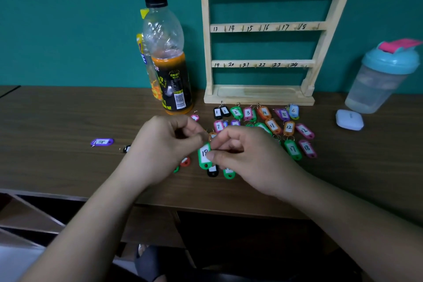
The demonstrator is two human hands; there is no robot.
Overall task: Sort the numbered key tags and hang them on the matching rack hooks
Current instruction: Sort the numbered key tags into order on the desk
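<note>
Green tag [204, 155] marked 18 sits between both hands, in front of the rack [263, 27] and a bit to its left, over the worktop [68, 121]. The right hand [247, 158] has its grip closed on it – thumb & forefinger pinch the tag's right edge, other fingers curled under. The left hand [160, 144] is curled w/ thumb & fingertips meeting at the tag's top end; can't tell if that grip has hold of the ring or of nothing.

The wooden rack stands upright against the teal wall, its rails numbered 7–12, 13–18 and 19–24, w/ small hooks beside the nos. Just in front of its base lie the sorted tags [264, 112] in rows: 1, 1, 2, 3, 4, 5, 6 nearest the rack, then 7, 11, 12, 12, then a green 17 [293, 149] & pink 18 [307, 147] – part of the middle is hidden by the right hand. Below the hands, further out from the rack, a black tag [212, 170], another green one [229, 173] & a red one [185, 162] peek out. A purple tag [102, 142] lies well to the rack's left.

A drink bottle [169, 59] w/ black cap, approx. half full of orange liquid, stands just left of the rack. A shaker cup [382, 75] w/ blue lid stands to the rack's right, w/ a small white case [349, 119] in front of it.
</note>
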